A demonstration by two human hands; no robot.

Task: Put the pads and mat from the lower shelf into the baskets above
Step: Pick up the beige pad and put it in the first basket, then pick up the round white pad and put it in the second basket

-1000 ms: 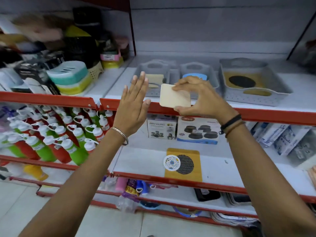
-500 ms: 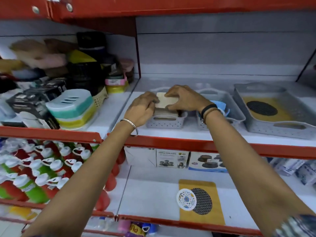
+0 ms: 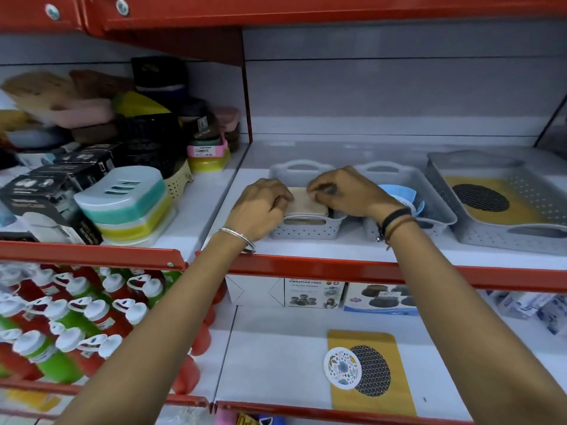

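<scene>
A beige square pad [image 3: 306,201] lies on top of a stack inside the small grey basket [image 3: 302,230] on the upper shelf. My left hand [image 3: 260,210] presses its left edge and my right hand [image 3: 340,194] rests on its right edge, fingers curled over it. The middle grey basket [image 3: 435,210] holds blue round pads [image 3: 399,194]. The large grey basket [image 3: 497,237] at the right holds a yellow mat with a black mesh disc [image 3: 480,197]. On the lower shelf lies another yellow mat [image 3: 372,400] with a black mesh disc [image 3: 372,371] and a white patterned round pad [image 3: 343,368].
Soap dishes [image 3: 122,204], dark boxes and stacked tubs crowd the upper shelf's left bay. Red and green bottles [image 3: 61,326] fill the lower left. Vibration-pad boxes [image 3: 313,292] stand at the back of the lower shelf. Red shelf edges [image 3: 368,268] run across the front.
My right hand carried the beige pad from in front of the shelf edge up into the small basket. Both hands now press it onto the stack. The camera has moved closer and higher.
</scene>
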